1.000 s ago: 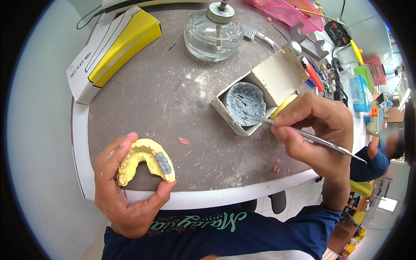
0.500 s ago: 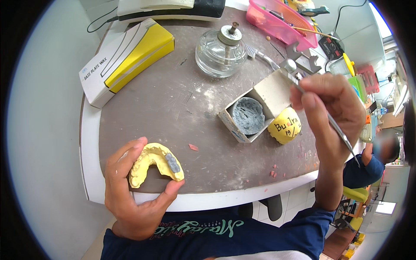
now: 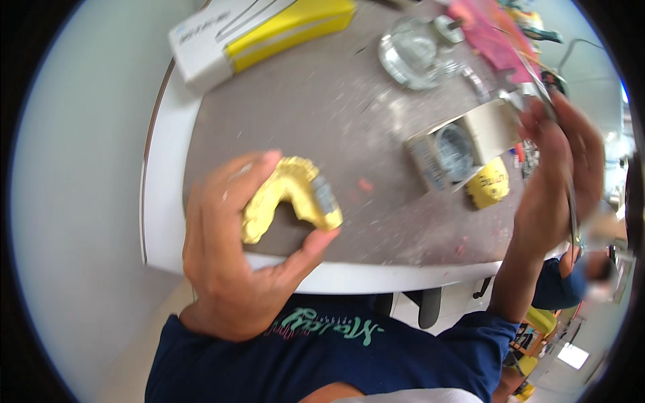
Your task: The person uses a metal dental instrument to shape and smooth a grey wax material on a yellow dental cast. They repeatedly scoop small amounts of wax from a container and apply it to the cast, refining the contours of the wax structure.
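Between its thumb and fingers, my left hand (image 3: pixel 235 248) holds a yellow dental cast (image 3: pixel 265 205) shaped like a horseshoe. Grey-blue wax (image 3: pixel 324 195) covers some teeth on the cast's right side. Out to the right, my right hand (image 3: pixel 561 161) is closed around a thin metal wax carver (image 3: pixel 534 77), whose two ends stick out above and below the hand. Left of that hand stands an open small box (image 3: pixel 430 161) with a round block of grey-blue wax (image 3: pixel 455 153) in it. A second yellow cast (image 3: pixel 488 185) with handwriting lies against the box.
A glass spirit burner (image 3: pixel 410 54) stands at the back, near a pink basket (image 3: pixel 487 30). The white and yellow wax carton (image 3: pixel 269 37) lies at the back left. Pink wax scraps (image 3: pixel 365 185) dot the brown tabletop (image 3: pixel 302 114). Another person (image 3: pixel 564 282) sits at far right.
The view has shifted, so the table's things appear further right and up. My left hand has lifted the cast closer. The carver has turned more upright in my right hand.
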The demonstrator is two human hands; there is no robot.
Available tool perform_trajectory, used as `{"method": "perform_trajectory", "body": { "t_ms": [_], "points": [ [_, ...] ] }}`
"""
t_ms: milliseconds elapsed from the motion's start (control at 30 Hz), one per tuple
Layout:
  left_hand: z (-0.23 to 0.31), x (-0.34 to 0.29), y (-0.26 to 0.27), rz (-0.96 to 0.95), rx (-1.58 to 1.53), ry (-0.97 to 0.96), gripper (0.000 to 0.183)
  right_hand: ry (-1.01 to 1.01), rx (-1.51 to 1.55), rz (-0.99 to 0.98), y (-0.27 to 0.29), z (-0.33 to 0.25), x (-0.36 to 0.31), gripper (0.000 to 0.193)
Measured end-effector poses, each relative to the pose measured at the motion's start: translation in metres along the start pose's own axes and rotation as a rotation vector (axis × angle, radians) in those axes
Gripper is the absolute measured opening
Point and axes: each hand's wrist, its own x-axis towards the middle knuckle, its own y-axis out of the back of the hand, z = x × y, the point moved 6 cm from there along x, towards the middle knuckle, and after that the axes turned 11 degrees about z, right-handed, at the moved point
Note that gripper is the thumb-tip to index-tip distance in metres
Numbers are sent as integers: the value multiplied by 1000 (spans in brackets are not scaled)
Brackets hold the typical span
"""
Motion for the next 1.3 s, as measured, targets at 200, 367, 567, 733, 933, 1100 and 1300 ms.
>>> {"method": "perform_trajectory", "body": {
  "t_ms": [200,367,567,733,933,1100,1300],
  "points": [
    [-2,0,0,42,-40,-103,75,-94,310,-222,8,-38,-97,25],
    [3,-1,-10,32,-56,-116,74,-98,179,-133,-12,-46,-119,29],
    [7,2,-7,34,-28,-139,72,-108,80,-145,-18,-49,-115,27],
    [5,1,-7,29,-8,-150,73,-96,51,-156,-22,-48,-118,28],
    [2,-1,-6,27,-18,-151,76,-116,44,-149,-24,-49,-120,27],
    [0,-3,-6,32,-27,-160,76,-103,42,-145,-25,-48,-122,26],
    [1,-3,-6,40,-31,-174,76,-104,38,-167,-25,-50,-120,28]
  ]
}}
